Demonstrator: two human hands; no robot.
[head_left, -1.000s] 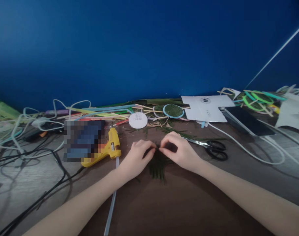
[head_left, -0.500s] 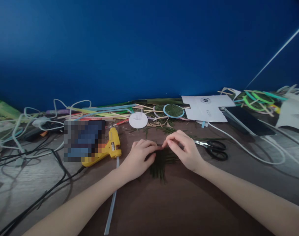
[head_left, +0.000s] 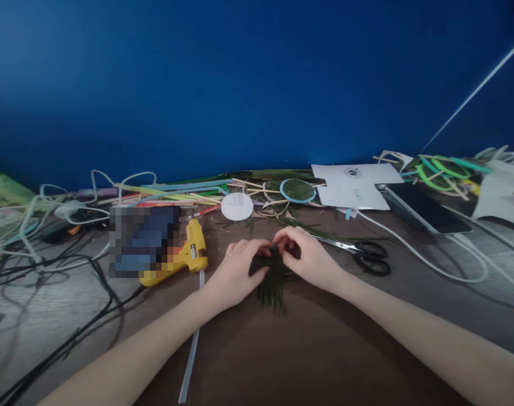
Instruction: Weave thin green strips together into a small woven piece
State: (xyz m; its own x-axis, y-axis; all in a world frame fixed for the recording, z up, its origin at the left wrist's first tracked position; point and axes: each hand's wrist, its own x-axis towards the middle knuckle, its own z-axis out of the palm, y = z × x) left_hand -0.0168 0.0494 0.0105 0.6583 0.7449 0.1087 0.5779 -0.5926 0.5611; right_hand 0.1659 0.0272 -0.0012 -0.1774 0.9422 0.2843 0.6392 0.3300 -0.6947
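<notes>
A bunch of thin dark green leaf strips lies fanned on the brown tabletop, its loose ends toward me. My left hand curves around its left side, fingertips closed at the far end. From the right, my right hand has its fingers curled in a pinch at that same end. Its fingertips and the tip of the bunch partly hide each other. Scissors with black handles lie just right of my right hand. To the left rests a yellow glue gun, a clear glue stick trailing from its back.
A blurred-out device and tangled cables are at left. Along the blue wall lie coloured sticks, a white paper disc, a blue-rimmed green disc and flat white card. A phone is at right.
My right hand has shifted slightly left and its fingers have curled in closer to my left fingertips. More of the scissors' blades shows. My left hand has barely moved.
</notes>
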